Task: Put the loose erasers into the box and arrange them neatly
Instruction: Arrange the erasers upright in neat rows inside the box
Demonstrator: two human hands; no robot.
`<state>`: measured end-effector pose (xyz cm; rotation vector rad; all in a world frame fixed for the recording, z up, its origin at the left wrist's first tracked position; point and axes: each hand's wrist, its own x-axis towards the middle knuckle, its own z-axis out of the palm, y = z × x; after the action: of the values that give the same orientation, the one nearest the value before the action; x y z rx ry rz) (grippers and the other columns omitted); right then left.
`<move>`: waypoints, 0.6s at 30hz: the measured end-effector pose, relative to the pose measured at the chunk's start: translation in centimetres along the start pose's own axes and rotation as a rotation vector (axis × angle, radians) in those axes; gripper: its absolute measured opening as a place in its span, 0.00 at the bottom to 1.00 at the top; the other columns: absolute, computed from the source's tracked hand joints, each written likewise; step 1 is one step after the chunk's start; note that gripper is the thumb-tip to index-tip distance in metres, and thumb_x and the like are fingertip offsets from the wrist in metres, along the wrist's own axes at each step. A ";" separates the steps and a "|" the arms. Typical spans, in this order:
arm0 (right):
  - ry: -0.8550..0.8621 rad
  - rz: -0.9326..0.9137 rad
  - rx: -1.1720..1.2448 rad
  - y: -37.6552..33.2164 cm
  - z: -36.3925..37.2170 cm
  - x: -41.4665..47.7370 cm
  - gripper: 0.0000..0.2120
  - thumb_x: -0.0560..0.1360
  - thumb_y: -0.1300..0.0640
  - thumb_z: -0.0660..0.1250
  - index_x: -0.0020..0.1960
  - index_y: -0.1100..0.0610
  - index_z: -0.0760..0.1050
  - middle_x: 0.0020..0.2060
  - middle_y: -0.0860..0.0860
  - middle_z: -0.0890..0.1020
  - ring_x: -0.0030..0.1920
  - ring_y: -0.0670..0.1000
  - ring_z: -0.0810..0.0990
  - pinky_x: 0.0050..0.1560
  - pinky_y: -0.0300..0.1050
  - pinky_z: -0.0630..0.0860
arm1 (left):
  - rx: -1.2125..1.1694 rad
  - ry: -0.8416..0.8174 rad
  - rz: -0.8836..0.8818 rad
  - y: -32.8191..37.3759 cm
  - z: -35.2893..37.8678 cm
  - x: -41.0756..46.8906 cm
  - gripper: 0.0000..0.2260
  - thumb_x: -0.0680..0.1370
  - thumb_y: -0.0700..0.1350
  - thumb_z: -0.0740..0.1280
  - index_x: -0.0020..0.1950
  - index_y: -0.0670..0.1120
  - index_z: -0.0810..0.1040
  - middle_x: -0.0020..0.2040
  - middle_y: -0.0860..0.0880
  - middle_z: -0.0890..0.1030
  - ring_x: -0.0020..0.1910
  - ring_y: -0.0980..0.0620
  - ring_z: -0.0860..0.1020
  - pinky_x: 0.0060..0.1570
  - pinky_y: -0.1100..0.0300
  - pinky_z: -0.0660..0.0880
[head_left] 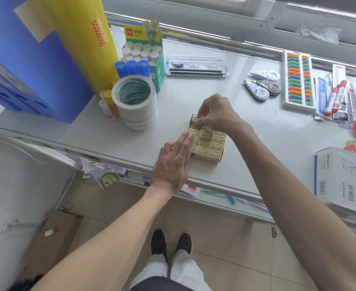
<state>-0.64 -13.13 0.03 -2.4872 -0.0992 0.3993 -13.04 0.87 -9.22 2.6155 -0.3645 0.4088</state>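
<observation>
Erasers (207,144) nearly fill the box (215,160) on the bench (257,127). Left hand (173,162), flat and open, steadies the box's left side; right hand (214,113) pinches one eraser at the far-left corner. Best pressed down square, flush with its neighbours.

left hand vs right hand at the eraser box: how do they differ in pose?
The left hand lies flat, fingers straight and together, against the left edge of the eraser box; the right hand is curled over its far corner. The left hand grips nothing; the right hand pinches an eraser at its fingertips. Both are at the same box.
</observation>
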 end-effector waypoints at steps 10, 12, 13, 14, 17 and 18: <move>-0.073 -0.022 -0.097 -0.5 -0.1 0.3 0.10 0.74 0.56 0.72 0.41 0.64 0.82 0.36 0.55 0.80 0.38 0.54 0.78 0.34 0.43 0.75 | 0.003 0.008 0.002 0.1 0.0 0.0 0.20 0.81 0.44 0.56 0.72 0.42 0.69 0.71 0.47 0.71 0.47 0.45 0.74 0.50 0.50 0.75; -0.101 -0.049 -0.129 -0.5 -0.3 0.3 0.09 0.70 0.55 0.76 0.43 0.61 0.83 0.37 0.53 0.81 0.41 0.53 0.81 0.35 0.42 0.76 | -0.007 0.005 -0.010 0.0 0.0 0.0 0.20 0.81 0.44 0.57 0.72 0.43 0.68 0.72 0.47 0.71 0.48 0.45 0.73 0.50 0.50 0.75; -0.112 -0.056 -0.146 -0.5 -0.4 0.3 0.09 0.69 0.56 0.77 0.43 0.61 0.84 0.38 0.52 0.82 0.42 0.53 0.81 0.35 0.42 0.76 | -0.007 0.003 -0.013 0.0 0.1 0.0 0.20 0.81 0.44 0.57 0.72 0.43 0.68 0.72 0.47 0.70 0.48 0.46 0.73 0.50 0.50 0.74; -0.127 -0.056 -0.160 -0.5 -0.5 0.3 0.09 0.69 0.56 0.77 0.44 0.60 0.84 0.38 0.52 0.82 0.43 0.53 0.82 0.36 0.42 0.76 | -0.006 0.000 -0.014 0.0 0.1 0.0 0.20 0.81 0.44 0.57 0.73 0.43 0.68 0.72 0.48 0.70 0.48 0.46 0.73 0.51 0.50 0.74; -0.176 -0.044 -0.189 -0.5 -0.5 0.4 0.09 0.68 0.56 0.78 0.45 0.59 0.83 0.41 0.52 0.82 0.43 0.53 0.81 0.41 0.45 0.79 | -0.007 -0.008 -0.014 -0.1 0.1 0.0 0.20 0.81 0.45 0.56 0.73 0.43 0.68 0.72 0.48 0.70 0.48 0.46 0.73 0.51 0.51 0.74; -0.181 -0.040 -0.190 -0.6 -0.5 0.5 0.09 0.68 0.56 0.78 0.45 0.59 0.82 0.42 0.52 0.82 0.43 0.52 0.81 0.40 0.45 0.78 | -0.010 -0.009 -0.015 -0.1 0.1 0.0 0.20 0.81 0.45 0.56 0.73 0.43 0.67 0.73 0.48 0.69 0.49 0.46 0.72 0.51 0.51 0.74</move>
<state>-0.05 -12.88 0.65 -2.6254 -0.2716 0.6228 -13.00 0.88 -9.37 2.6091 -0.3489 0.3893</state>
